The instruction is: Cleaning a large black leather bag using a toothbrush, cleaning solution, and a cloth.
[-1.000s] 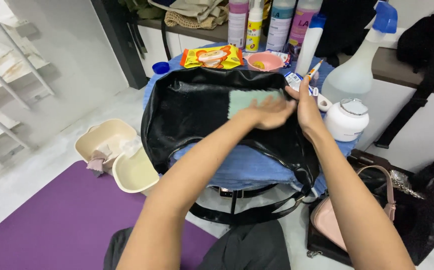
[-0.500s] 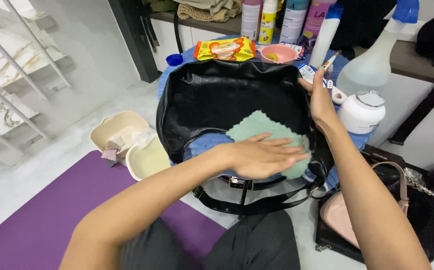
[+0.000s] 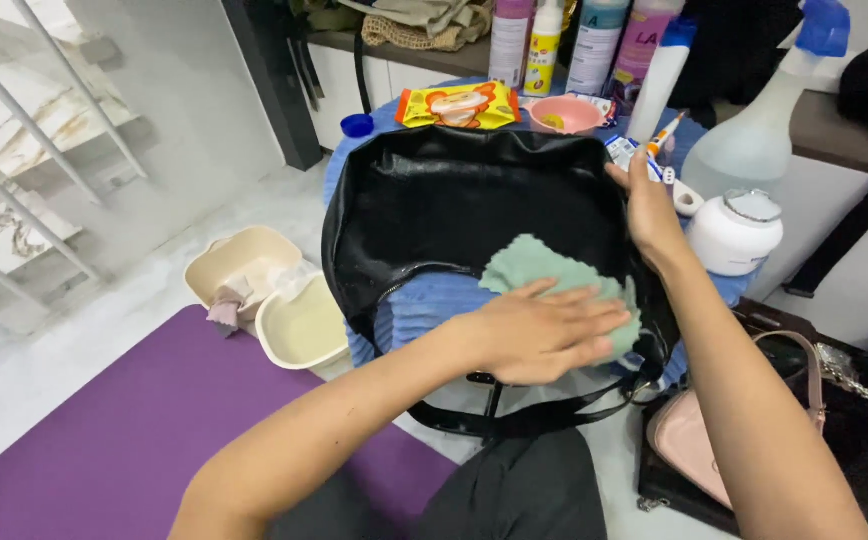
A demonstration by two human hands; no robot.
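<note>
Head view looks down on a black leather bag (image 3: pixel 474 215) lying flat over a small round table (image 3: pixel 434 310) with a blue ribbed top. My left hand (image 3: pixel 544 335) lies flat with the fingers spread, pressing a pale green cloth (image 3: pixel 539 275) against the bag's lower edge at about 5 o'clock on the table. My right hand (image 3: pixel 649 215) rests at 2 o'clock with its fingers loosely curled on the bag's right rim, holding it down. Beyond the bag at 12 o'clock sit a yellow and orange packet (image 3: pixel 459 105) and a small pink bowl (image 3: pixel 566 115), with a row of tall bottles (image 3: pixel 594 45) behind them. At 3 o'clock stands a white round jar (image 3: pixel 736 235), and just past it a clear spray bottle (image 3: pixel 759 140) with a blue trigger. On the floor at 9 o'clock are two cream tubs (image 3: pixel 274 300) beside a purple mat (image 3: pixel 124 430). A pink handbag (image 3: pixel 694 440) sits on the floor at 4 o'clock, near my right forearm.
</note>
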